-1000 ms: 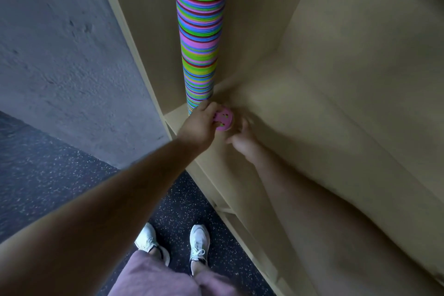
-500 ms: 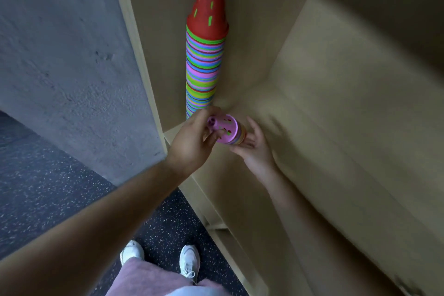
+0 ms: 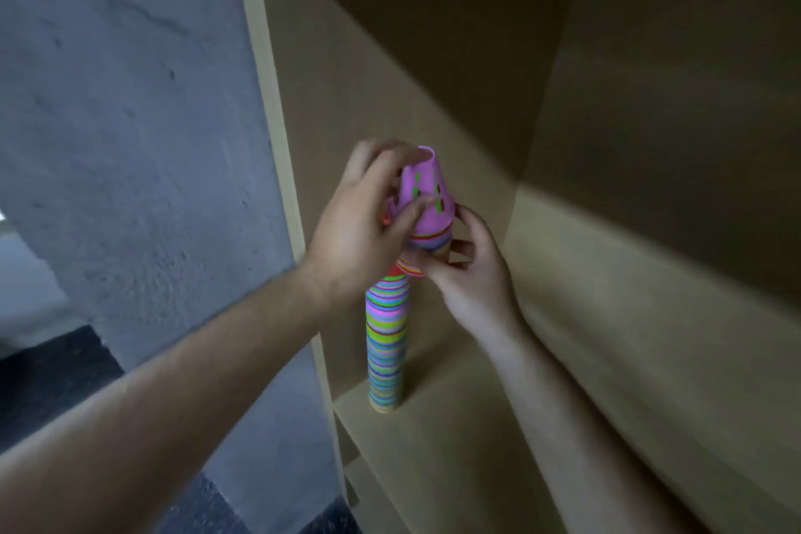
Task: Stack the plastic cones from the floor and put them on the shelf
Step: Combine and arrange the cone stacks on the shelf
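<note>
Grip: the left hand point(image 3: 359, 225) holds the pink cone point(image 3: 427, 197) by its upper wall, with the fingers curled over it. The right hand point(image 3: 470, 277) pinches the striped rims of the small stack point(image 3: 429, 241) nested beneath that cone. Both grips are narrow and loaded.

Position: the small stack sits at frame centre, tilted, directly over the top of the tall stack point(image 3: 387, 343). Whether it is seated cannot be told, because the hands cover the joint.

Progress: judged late stage. The tall stack stands upright on the shelf point(image 3: 455, 425), lower centre, close to the side panel point(image 3: 346, 78). What remains is to seat the handful and release it. The dark speckled floor point(image 3: 52, 382), lower left, shows no cones, but little of it is in view.

Materials: the cones are thin, smooth plastic, tapered and open at the narrow end, with slotted walls. Their nested rims read as fine green, blue, purple and orange bands. The shelf is matte tan board. The wall point(image 3: 130, 121), upper left, is rough grey plaster or concrete.
</note>
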### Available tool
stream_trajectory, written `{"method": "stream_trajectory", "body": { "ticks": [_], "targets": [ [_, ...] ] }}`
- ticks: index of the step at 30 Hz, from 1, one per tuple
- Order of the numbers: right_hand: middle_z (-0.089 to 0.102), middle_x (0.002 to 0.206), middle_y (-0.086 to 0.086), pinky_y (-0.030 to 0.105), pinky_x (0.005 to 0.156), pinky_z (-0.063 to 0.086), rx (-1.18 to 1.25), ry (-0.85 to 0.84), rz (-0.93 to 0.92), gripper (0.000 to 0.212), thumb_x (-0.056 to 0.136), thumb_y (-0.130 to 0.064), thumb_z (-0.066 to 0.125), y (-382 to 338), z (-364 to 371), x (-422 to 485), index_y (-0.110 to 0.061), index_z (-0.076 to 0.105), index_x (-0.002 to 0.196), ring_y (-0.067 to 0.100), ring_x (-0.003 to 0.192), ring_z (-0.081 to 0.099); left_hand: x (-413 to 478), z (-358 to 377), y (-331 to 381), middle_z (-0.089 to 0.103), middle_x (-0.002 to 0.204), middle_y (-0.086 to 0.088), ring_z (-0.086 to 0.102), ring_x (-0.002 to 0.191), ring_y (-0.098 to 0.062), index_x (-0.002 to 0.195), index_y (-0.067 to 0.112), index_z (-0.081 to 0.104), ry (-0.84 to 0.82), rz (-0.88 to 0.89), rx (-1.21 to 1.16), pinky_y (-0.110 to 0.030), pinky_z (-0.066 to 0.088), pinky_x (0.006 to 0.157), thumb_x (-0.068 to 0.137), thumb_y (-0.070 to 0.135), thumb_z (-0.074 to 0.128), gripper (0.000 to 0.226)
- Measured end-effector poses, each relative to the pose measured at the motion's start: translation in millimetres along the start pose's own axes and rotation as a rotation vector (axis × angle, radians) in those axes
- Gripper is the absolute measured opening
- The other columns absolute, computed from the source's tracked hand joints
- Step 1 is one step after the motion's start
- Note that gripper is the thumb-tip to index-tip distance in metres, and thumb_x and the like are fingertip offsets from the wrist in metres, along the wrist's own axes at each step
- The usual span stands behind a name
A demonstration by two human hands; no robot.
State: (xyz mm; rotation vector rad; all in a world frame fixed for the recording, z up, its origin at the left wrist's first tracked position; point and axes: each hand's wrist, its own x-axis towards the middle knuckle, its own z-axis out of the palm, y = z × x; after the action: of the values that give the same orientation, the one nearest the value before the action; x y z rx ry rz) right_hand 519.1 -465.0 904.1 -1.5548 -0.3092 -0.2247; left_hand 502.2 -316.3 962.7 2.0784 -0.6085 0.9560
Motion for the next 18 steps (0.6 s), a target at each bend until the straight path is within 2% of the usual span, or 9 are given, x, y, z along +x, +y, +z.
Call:
{"method": "stream_trajectory", "body": {
  "ticks": [2, 5, 9, 13, 15, 18],
  "targets": [
    [0.074, 0.101, -0.007, 0.031, 0.08, 0.057, -0.013, 0.005, -0.007, 0.062, 0.069, -0.023, 0.089, -16, 9, 20, -0.033, 0.058, 0.122, 0.008, 0.086, 0.07, 26, -12, -3, 0.046, 0.127, 0.003, 0.061, 0.116, -0.018, 0.133, 0.011, 0.059, 0.008, 0.006, 0.011, -0.042, 0.056, 0.096, 0.095, 0.016, 0.07, 0.04],
    [0.075, 0.097, -0.005, 0.042, 0.084, 0.058, -0.075, 0.018, 0.021, 0.068, 0.056, -0.052, 0.086, -27, 21, 47, -0.044, 0.058, 0.118, 0.014, 0.085, 0.072, 57, -22, -11, 0.043, 0.127, 0.006, 0.063, 0.117, -0.017, 0.136, 0.013, 0.059, -0.002, -0.025, 0.029, -0.04, 0.057, 0.096, 0.094, 0.017, 0.07, 0.044],
    [0.074, 0.095, -0.011, 0.04, 0.082, 0.059, -0.153, 0.036, 0.042, 0.068, 0.054, -0.063, 0.081, -30, 29, 62, -0.046, 0.057, 0.115, 0.011, 0.082, 0.07, 77, -24, -19, 0.045, 0.124, 0.002, 0.064, 0.115, -0.015, 0.136, 0.01, 0.06, -0.004, -0.074, 0.013, -0.035, 0.057, 0.098, 0.094, 0.013, 0.07, 0.043],
    [0.074, 0.098, -0.011, 0.039, 0.082, 0.058, -0.226, 0.027, 0.093, 0.069, 0.055, -0.067, 0.078, -1, 31, 60, -0.047, 0.055, 0.117, 0.012, 0.086, 0.07, 62, -13, -41, 0.047, 0.121, 0.0, 0.065, 0.112, -0.022, 0.133, 0.007, 0.061, -0.045, -0.125, 0.018, -0.041, 0.057, 0.098, 0.092, 0.012, 0.07, 0.042],
    [0.074, 0.1, -0.008, 0.039, 0.086, 0.056, -0.308, 0.015, 0.149, 0.076, 0.049, -0.074, 0.073, 22, 33, 50, -0.049, 0.053, 0.118, 0.017, 0.094, 0.069, 35, -1, -55, 0.046, 0.12, 0.0, 0.064, 0.111, -0.024, 0.135, 0.008, 0.059, -0.116, -0.159, 0.018, -0.046, 0.055, 0.098, 0.091, 0.01, 0.067, 0.045],
    [0.073, 0.109, -0.004, 0.04, 0.093, 0.053, -0.38, -0.033, 0.221, 0.095, 0.047, -0.083, 0.063, 51, 38, 34, -0.046, 0.044, 0.133, 0.021, 0.106, 0.066, 1, 12, -71, 0.045, 0.124, 0.004, 0.058, 0.122, -0.019, 0.15, 0.016, 0.048, -0.177, -0.238, -0.016, -0.047, 0.049, 0.106, 0.092, 0.005, 0.066, 0.062]
  ]
}}
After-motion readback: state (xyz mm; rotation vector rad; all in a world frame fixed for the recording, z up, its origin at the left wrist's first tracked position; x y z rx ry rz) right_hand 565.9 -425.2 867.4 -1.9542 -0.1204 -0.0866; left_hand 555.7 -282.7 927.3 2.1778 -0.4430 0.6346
